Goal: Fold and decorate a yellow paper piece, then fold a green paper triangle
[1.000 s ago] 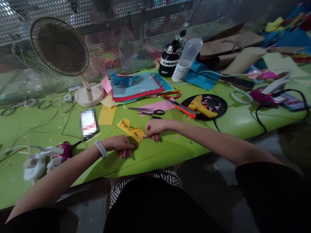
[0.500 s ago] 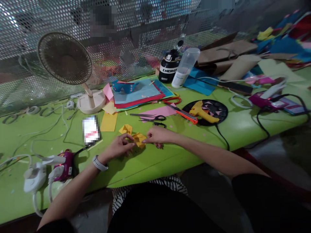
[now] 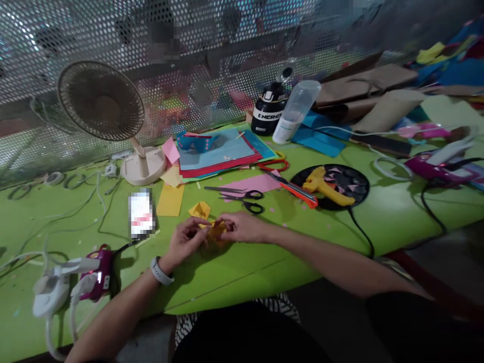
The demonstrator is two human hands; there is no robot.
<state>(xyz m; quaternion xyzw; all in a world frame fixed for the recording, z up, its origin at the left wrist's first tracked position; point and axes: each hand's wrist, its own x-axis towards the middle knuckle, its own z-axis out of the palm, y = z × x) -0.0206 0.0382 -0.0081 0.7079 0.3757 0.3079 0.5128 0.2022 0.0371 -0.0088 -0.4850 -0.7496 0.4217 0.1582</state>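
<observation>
Between my hands is a folded piece of orange-yellow paper (image 3: 217, 232). My left hand (image 3: 187, 239) pinches its left side, and my right hand (image 3: 242, 228) pinches its right side. Just behind them another folded yellow paper piece (image 3: 199, 209) lies on the green table (image 3: 234, 272). Black scissors (image 3: 253, 200) rest beyond my right hand, partly over a pink paper strip (image 3: 249, 184). A flat yellow sheet (image 3: 170, 199) lies behind my left hand.
A phone (image 3: 141, 213) and a purple power adapter (image 3: 97, 273) are at the left, near a fan (image 3: 143, 166). Right of the scissors are an orange cutter (image 3: 298, 193) and a yellow glue gun (image 3: 328, 189) on a black plate. Bottles (image 3: 268, 111) stand behind.
My right hand's fingers have shifted round the paper's right side, and the paper is now more tilted and covered by fingers. The view has shifted slightly, so things appear lower.
</observation>
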